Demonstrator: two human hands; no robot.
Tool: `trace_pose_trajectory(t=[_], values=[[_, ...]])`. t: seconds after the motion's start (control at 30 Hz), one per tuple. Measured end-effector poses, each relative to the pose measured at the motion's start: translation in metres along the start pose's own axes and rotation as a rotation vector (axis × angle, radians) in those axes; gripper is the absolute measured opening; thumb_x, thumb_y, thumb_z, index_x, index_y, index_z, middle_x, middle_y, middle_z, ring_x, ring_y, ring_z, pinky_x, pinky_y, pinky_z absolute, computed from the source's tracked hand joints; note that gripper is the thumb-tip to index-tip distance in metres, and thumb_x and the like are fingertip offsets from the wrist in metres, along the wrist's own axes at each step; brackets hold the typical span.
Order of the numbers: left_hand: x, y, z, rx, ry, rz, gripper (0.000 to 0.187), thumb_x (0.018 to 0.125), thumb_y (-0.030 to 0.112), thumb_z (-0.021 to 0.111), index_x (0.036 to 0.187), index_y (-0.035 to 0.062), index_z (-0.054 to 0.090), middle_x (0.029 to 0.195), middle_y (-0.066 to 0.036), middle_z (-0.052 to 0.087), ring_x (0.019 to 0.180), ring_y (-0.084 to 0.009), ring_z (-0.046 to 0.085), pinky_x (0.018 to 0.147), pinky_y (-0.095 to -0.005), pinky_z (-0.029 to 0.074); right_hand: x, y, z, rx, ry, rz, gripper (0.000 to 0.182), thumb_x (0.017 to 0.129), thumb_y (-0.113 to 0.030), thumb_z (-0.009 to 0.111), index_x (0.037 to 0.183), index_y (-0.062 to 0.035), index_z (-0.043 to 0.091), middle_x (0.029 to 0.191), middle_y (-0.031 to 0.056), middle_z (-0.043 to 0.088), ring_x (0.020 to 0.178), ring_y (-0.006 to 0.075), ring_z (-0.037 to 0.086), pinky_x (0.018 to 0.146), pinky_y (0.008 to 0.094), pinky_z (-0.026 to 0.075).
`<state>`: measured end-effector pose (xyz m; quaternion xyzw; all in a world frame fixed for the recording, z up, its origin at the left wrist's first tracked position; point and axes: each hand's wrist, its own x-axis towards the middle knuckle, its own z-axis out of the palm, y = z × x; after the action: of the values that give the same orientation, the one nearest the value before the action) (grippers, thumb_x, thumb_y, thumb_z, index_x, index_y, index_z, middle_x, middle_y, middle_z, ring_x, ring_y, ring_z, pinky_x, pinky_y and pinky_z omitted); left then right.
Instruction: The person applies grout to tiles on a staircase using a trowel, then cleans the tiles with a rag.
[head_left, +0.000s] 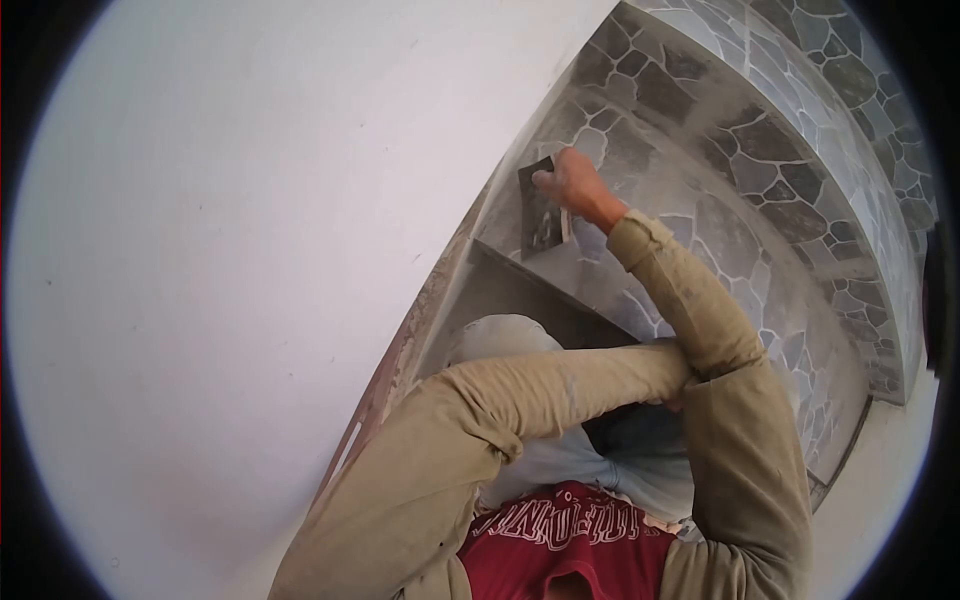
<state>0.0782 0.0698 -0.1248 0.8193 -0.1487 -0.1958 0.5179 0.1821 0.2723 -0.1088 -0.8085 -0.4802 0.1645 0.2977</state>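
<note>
1. One hand is in plain sight: the right hand (572, 185), raised at the end of a tan sleeve (690, 290), fingers curled tight and pinching a small flat tile piece (541, 205).
2. The tile piece is grey with a stone pattern like the surface behind it. It stands upright, pressed against the face of the tiled step (660, 250), close to the corner where the step meets the white wall (250, 250).
3. The left arm (540, 390) crosses the body from left to right in a matching tan sleeve. Its hand is hidden behind the right upper arm, so I cannot tell whether it is spread or closed, or whether it holds anything.
4. Two tiled steps show, the upper step (830, 110) curving above the first, both in grey crazy-paving pattern with pale dusty joints.
5. Below the arms lie a pale cloth (520, 340) and the person's red shirt (570, 550) with white lettering.
</note>
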Motion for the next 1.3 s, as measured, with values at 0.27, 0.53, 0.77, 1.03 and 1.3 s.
trace_pose_trajectory(t=[0.27,0.53,0.77,1.03,1.3], values=[[0.032,-0.028,0.033,0.353,0.138,0.23,0.017,0.076,0.033,0.062,0.078,0.02,0.072,0.078,-0.004,0.071,0.077,-0.0211,0.068,0.066,-0.0363,0.051,0.006,-0.015,-0.018,-0.016,-0.08,0.014,0.039,0.078,-0.026,0.062,0.083,0.0133,0.059,0.08,0.0347,0.06,0.081,0.0451,0.062,0.072,0.0468,0.049],[0.041,-0.036,0.043,0.213,0.463,0.505,0.015,0.072,0.033,0.063,0.08,0.0237,0.072,0.081,-0.004,0.071,0.081,-0.0199,0.067,0.067,-0.0362,0.051,0.004,-0.013,-0.011,-0.053,-0.114,0.035,0.037,0.075,-0.025,0.062,0.085,0.0106,0.064,0.091,0.0354,0.062,0.088,0.0467,0.062,0.078,0.0465,0.05],[0.005,0.019,-0.016,0.026,-0.133,-0.071,0.018,0.082,0.033,0.056,0.086,0.0249,0.071,0.084,-0.002,0.07,0.082,-0.0168,0.066,0.065,-0.0336,0.05,-0.002,-0.011,-0.006,0.014,-0.059,0.003,0.038,0.078,-0.028,0.064,0.079,0.01,0.061,0.08,0.0324,0.059,0.075,0.0415,0.06,0.068,0.0476,0.047],[0.021,0.008,-0.005,0.242,-0.121,-0.009,0.019,0.082,0.034,0.058,0.094,0.0246,0.07,0.095,-0.002,0.068,0.089,-0.0163,0.064,0.073,-0.0332,0.048,-0.008,-0.021,-0.016,0.048,-0.199,0.031,0.042,0.078,-0.031,0.065,0.08,0.0111,0.06,0.084,0.035,0.059,0.083,0.0453,0.061,0.074,0.0468,0.047],[0.031,-0.005,0.007,0.275,-0.071,0.02,0.024,0.083,0.036,0.06,0.102,0.0244,0.068,0.106,-0.002,0.066,0.096,-0.0158,0.062,0.081,-0.0328,0.046,0.005,0.017,0.004,0.245,-0.064,-0.062,0.043,0.075,-0.029,0.064,0.088,0.0117,0.061,0.093,0.0376,0.059,0.094,0.0487,0.059,0.082,0.048,0.047]])
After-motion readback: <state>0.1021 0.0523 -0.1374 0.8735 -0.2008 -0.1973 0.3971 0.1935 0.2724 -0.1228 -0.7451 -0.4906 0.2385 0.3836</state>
